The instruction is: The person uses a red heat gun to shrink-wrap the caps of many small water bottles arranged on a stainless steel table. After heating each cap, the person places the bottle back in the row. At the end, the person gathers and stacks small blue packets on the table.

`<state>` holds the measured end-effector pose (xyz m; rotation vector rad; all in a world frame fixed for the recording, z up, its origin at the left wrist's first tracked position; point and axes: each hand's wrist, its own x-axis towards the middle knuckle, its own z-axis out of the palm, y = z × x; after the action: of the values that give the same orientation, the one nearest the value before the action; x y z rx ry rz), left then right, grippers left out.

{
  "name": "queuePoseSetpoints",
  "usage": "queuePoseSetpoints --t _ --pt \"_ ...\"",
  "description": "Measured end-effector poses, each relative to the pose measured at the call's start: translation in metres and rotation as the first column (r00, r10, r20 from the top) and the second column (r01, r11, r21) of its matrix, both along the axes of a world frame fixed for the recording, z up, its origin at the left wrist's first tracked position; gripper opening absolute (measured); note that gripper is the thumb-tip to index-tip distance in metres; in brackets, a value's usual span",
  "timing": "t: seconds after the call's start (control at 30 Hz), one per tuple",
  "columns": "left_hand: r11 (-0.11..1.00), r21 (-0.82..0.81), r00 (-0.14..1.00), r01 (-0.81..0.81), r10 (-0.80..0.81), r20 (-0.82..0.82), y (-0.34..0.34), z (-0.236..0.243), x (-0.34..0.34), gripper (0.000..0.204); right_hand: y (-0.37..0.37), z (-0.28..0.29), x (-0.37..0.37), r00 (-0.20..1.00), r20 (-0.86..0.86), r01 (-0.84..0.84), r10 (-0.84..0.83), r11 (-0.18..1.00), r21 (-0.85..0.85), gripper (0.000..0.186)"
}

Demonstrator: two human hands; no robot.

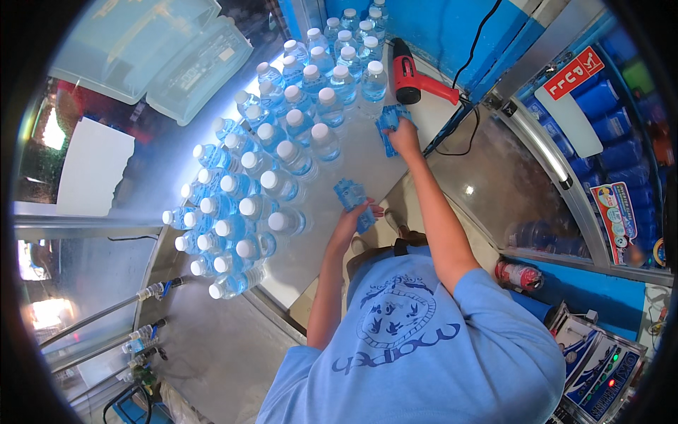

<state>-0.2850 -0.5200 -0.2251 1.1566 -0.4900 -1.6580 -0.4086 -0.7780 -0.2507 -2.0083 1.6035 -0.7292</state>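
Note:
My left hand holds a small bunch of blue printed plastic sleeves above the near edge of the white counter. Farther right, my right hand is closed at another pile of blue sleeves on the counter; its fingertips are partly hidden. Just beyond that pile lies a red and black heat gun, its handle pointing right. Left of both hands, many small clear water bottles with white caps stand close together in rows.
A black cord hangs at the back right. Metal-framed glass doors stand on the right, with an electrical unit with lit indicators below them. Hoses and taps reach in at lower left. A translucent plastic bin is at upper left.

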Motion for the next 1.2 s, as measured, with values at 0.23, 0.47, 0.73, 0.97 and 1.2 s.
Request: queuePoseSetpoints --t 0.23,0.47,0.73,0.97,1.2 --pt "1.0 0.007 1.0 -0.021 0.021 0.021 0.015 0.004 0.003 0.038 0.021 -0.014 0.016 0.954 -0.245 0.179 -0.175 0.984 -0.008 0.046" --pt "1.0 0.007 0.999 -0.018 0.018 0.041 0.024 0.007 0.002 0.038 0.02 -0.004 0.028 0.942 -0.308 0.138 -0.129 0.99 0.007 0.047" --pt "0.999 0.013 0.997 -0.049 0.048 0.063 0.03 0.009 0.003 0.04 0.036 -0.007 0.033 0.941 -0.303 0.122 -0.153 0.986 -0.117 0.047" --pt "0.995 0.021 0.992 -0.102 0.1 0.07 0.049 0.006 0.012 0.041 -0.004 -0.012 -0.011 0.977 0.188 0.129 -0.103 0.983 -0.128 0.055" --pt "0.994 0.047 0.99 -0.099 0.094 0.105 0.055 0.009 0.019 0.041 -0.054 -0.007 -0.025 0.99 -0.075 0.123 -0.118 0.99 0.065 0.078"
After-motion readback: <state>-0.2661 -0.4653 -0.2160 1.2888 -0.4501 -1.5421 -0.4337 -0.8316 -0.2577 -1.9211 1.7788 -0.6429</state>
